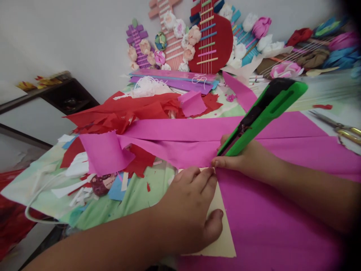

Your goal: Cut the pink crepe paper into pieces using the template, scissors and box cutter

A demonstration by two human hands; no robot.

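Observation:
My right hand point(248, 160) grips a green and black utility knife point(262, 113), its tip down at the edge of a large pink paper sheet point(267, 218). My left hand point(191, 205) lies flat with fingers stretched out, pressing on a cream card point(222, 241) beside the pink sheet. Its fingertips nearly touch the right hand's thumb. The knife's blade is hidden behind my fingers.
Pink strips point(180, 130) and a loose pink piece point(104, 152) lie over red paper scraps point(124, 111) on a green table cover point(124, 199). Scissors point(338, 126) rest at the right. Paper guitars with paper flowers point(208, 37) lean on the wall behind. A dark shelf point(67, 94) stands left.

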